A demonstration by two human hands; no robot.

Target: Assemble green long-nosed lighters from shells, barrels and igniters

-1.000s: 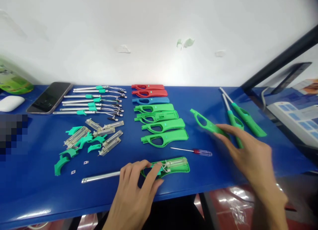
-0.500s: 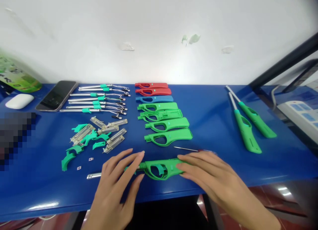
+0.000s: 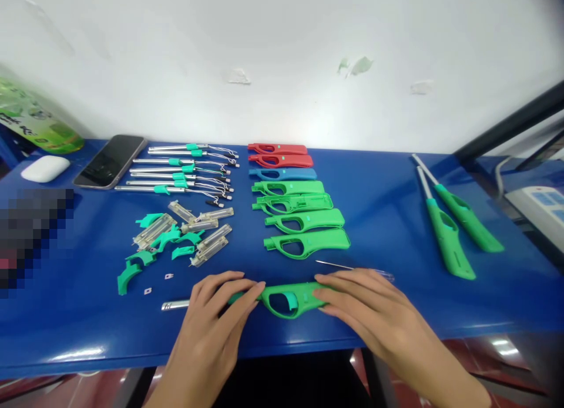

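Note:
A green utility lighter [image 3: 303, 296] lies low in front of me, level with the desk's near edge. Its silver tube [image 3: 175, 305] sticks out left past my fingers, and a teal trigger [image 3: 291, 301] shows inside the finger loop. My left hand [image 3: 211, 326] pinches the neck where tube and handle meet, its fingertips together. Over the right end of the handle my right hand [image 3: 383, 314] is closed, hiding that end. A thin screwdriver [image 3: 333, 265] lies just behind the right hand, its handle partly covered.
Green handle shells [image 3: 326, 240], red ones [image 3: 286, 161] and a blue one [image 3: 299, 174] form a column behind. To the left are wired tubes [image 3: 152, 189], clear fuel tanks [image 3: 210, 251] and teal triggers [image 3: 127, 276]. Two lighters [image 3: 445, 238] lie right; a phone [image 3: 110, 161] sits back left.
My left hand has closed its thumb and fingers onto the lighter's neck, where the thumb was apart before. The lighter's loop looks closed up more evenly. The whole view has shifted slightly.

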